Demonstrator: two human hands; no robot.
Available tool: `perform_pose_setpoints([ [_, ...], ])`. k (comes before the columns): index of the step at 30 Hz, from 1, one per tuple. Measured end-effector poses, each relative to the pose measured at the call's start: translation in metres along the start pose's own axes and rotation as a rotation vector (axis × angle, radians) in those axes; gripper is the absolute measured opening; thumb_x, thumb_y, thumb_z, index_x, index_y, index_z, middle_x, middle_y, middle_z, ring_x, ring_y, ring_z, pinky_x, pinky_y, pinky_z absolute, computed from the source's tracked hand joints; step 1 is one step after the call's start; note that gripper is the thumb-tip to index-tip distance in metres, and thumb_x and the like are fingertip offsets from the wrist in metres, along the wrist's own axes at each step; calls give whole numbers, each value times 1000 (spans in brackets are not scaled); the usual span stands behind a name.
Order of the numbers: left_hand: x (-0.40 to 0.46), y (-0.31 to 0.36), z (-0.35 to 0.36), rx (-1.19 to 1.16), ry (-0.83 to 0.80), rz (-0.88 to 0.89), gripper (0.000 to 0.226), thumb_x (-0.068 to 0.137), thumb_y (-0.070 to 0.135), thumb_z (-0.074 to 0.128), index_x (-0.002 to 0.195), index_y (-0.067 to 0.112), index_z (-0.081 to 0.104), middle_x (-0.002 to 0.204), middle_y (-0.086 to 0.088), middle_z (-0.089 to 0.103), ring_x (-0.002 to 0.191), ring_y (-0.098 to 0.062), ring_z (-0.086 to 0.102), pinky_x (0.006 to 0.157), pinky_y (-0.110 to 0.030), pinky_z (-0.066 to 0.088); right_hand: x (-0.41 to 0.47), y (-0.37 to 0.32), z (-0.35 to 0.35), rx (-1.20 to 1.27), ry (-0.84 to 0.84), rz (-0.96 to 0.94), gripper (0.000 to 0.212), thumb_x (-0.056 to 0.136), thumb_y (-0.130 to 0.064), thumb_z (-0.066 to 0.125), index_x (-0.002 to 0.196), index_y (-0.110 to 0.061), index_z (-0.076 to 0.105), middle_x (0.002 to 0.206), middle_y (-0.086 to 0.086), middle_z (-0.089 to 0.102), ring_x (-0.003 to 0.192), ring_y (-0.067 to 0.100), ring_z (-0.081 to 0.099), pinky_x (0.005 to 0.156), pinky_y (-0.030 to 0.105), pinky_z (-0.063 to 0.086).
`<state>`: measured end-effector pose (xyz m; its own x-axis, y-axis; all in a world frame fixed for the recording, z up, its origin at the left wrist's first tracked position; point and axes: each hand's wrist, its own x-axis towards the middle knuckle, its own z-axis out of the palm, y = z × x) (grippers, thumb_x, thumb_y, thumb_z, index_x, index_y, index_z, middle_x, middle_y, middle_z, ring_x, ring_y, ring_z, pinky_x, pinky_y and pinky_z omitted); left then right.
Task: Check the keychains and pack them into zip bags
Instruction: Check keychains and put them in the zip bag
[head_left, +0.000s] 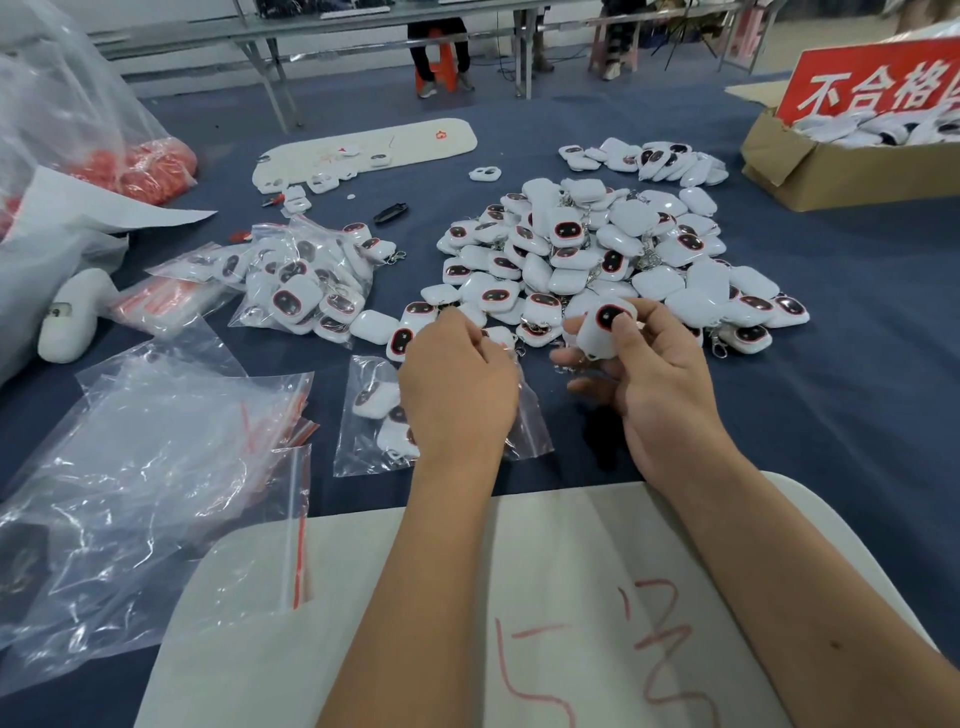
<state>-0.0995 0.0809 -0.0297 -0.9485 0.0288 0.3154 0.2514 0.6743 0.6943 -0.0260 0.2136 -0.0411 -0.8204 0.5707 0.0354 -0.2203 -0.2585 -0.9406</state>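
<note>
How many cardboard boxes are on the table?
1. The cardboard box sits at the far right of the table, behind the keychain pile, with a red sign sticking up from it. More boxes may lie outside the picture.

Packing workshop: bulk keychain pile (597, 249), reject carton (831, 171), folding tables (270, 31).

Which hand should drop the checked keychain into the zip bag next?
Probably the right hand: it already pinches the keychain. The left hand rests over the zip bag, better placed to hold it open.
</note>
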Motion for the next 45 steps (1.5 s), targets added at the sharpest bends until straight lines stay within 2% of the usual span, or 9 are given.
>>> perform_pose_setpoints([
  [3,1,3,-6,-63,94,45,4,93,20,61,96,18,63,95,2,65,91,-19,59,80,-33,46,1,1,-1,12,-2,37,10,110,-15,51,116,-9,57,100,12,79,72,21,72,55,24,55],
  [6,0,9,-11,-71,144,92,11,91,26,63,84,19,58,82,5,62,84,-20,56,72,-32,44,2,3,-1,-45,-30,23,10,107,-6,56,115,-9,61,99,13,79,67,18,68,56,23,54],
  [15,-7,13,-2,446,-78,33,66,75,79,56,95,19,73,111,-8,60,113,-32,43,97,-42,38,4,10,-4,-167,-51,-25,19,104,2,54,114,-12,62,94,11,79,64,18,69,54,23,53],
  [23,-3,9,-8,407,-176,-30,33,82,52,61,88,21,72,109,-6,61,116,-31,45,98,-40,34,3,9,-3,-163,-63,-32,14,107,-2,52,115,-11,59,93,11,79,59,16,62,50,23,48],
  [26,6,4,-15,261,-241,54,31,88,37,58,62,20,61,77,1,67,92,-25,57,101,-38,34,-1,8,0,-140,-100,-26,14,108,-8,54,120,-14,50,93,8,80,61,16,67,52,24,51],
  [30,11,-1,-25,-14,-371,68,41,79,21,54,43,18,35,40,8,36,59,-16,37,92,-42,42,-4,7,0,-358,-154,-102,6,107,-21,59,112,-24,59,88,10,79,56,17,66,56,32,51],
  [33,13,-8,-26,-55,-381,107,31,75,14,52,46,11,44,42,3,40,65,-28,41,73,-36,41,-7,7,2,-495,-218,-162,10,105,-25,62,102,-26,72,76,3,78,50,12,58,51,31,50],
  [36,15,-10,-25,-39,-312,188,26,79,12,64,53,7,64,55,-1,58,76,-20,54,81,-30,41,-7,6,2,-569,-182,-177,14,102,-23,65,97,-26,78,69,-4,74,56,7,61,61,32,51],
  [45,12,1,-24,-91,-224,321,36,86,14,69,52,22,58,78,6,58,96,-26,48,82,-30,36,-13,7,6,-554,-216,-288,15,90,-17,81,98,-23,70,78,-3,74,70,17,68,67,27,54],
])
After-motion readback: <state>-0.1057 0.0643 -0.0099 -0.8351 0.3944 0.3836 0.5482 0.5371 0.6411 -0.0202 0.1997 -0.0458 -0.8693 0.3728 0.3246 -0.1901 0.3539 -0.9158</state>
